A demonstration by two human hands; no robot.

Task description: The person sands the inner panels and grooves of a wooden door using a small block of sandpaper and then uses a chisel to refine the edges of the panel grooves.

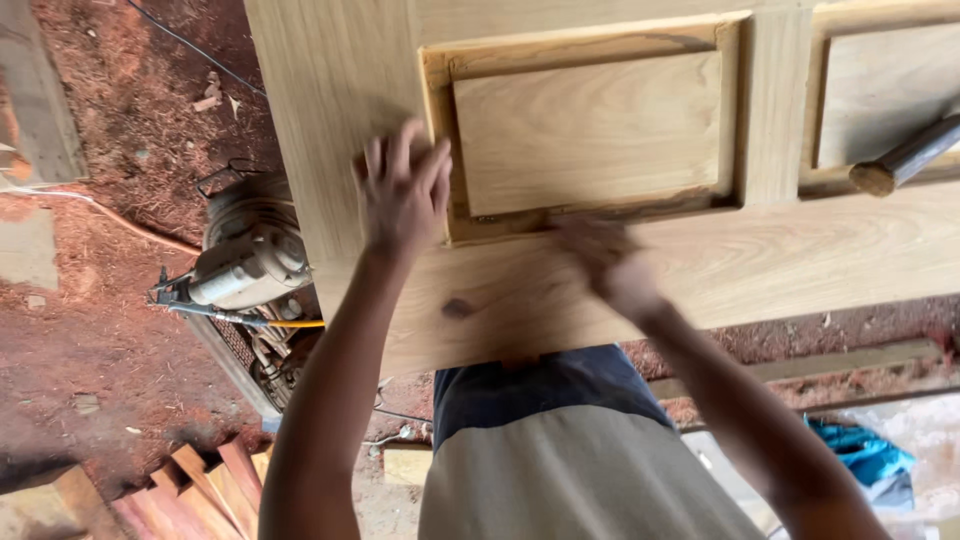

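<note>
The left hand lies flat on the wooden door at the frame's centre, the blurred right hand just right of it on the lower rail. Bare wood runs open rightward along that rail, up to a tool handle lying at the right edge. Lower left, past the door's edge, a power tool and stacked wood offcuts crowd the red ground.

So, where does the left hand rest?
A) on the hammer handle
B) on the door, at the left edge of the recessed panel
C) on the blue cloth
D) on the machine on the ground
B: the left hand lies flat on the door, fingers spread, by the panel.
</note>
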